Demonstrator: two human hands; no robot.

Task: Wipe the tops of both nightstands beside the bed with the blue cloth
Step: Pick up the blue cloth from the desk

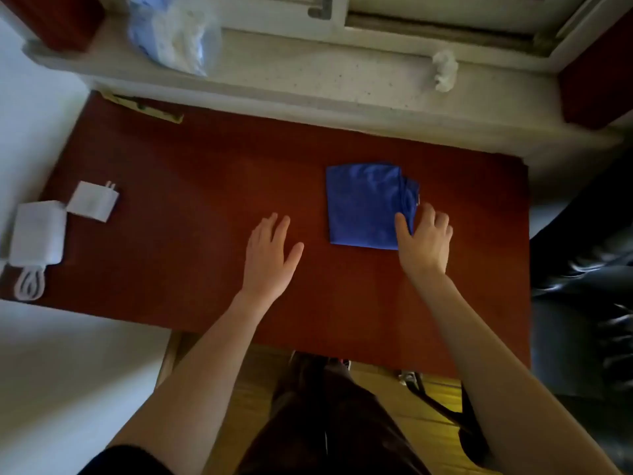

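Observation:
A folded blue cloth (364,205) lies flat on the reddish-brown nightstand top (205,186), right of centre. My right hand (426,240) rests at the cloth's lower right corner, thumb on top of the fabric and fingers curled around its right edge. My left hand (269,257) hovers flat over the bare wood left of the cloth, fingers spread, holding nothing.
Two white charger blocks (92,200) (37,233) with a coiled cable (30,284) sit at the top's left edge. A stone window sill (308,77) behind holds a plastic bag (174,32) and a crumpled tissue (444,70). White bedding (68,371) lies left, a dark chair (589,286) right.

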